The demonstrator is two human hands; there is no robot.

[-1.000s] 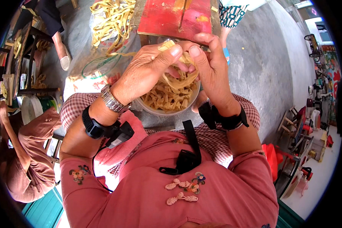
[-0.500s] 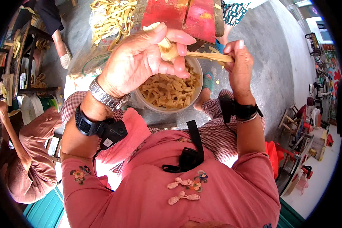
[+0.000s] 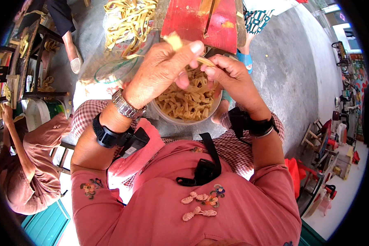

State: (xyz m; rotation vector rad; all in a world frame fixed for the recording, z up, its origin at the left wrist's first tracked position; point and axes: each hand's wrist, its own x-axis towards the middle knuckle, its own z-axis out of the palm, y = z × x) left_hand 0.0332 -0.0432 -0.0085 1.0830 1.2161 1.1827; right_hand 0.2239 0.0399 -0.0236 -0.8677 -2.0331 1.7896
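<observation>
A pale yellow strip [image 3: 206,61], which looks like tofu skin, runs between my two hands above a white tub [image 3: 184,122]. My left hand [image 3: 158,67] grips it, palm turned inward, with one end of the strip poking up past the knuckles. The thumb and fingertips of my right hand [image 3: 238,82] pinch the other end. Inside the tub lies a heap of short knotted yellow pieces [image 3: 186,100], partly hidden by my hands. The middle of the strip is covered by my left fingers.
Beyond the tub stands a red-topped wooden bench [image 3: 184,24]. Left of it, loose long yellow strips [image 3: 129,22] are piled on plastic sheeting. Another person [image 3: 43,151] in brown sits at the left beside a wooden table [image 3: 24,61]. Other people's legs show at the back.
My right hand has moved left, close to my left hand, and less strip shows between them. My left hand has turned over and its fingers have curled in around the strip.
</observation>
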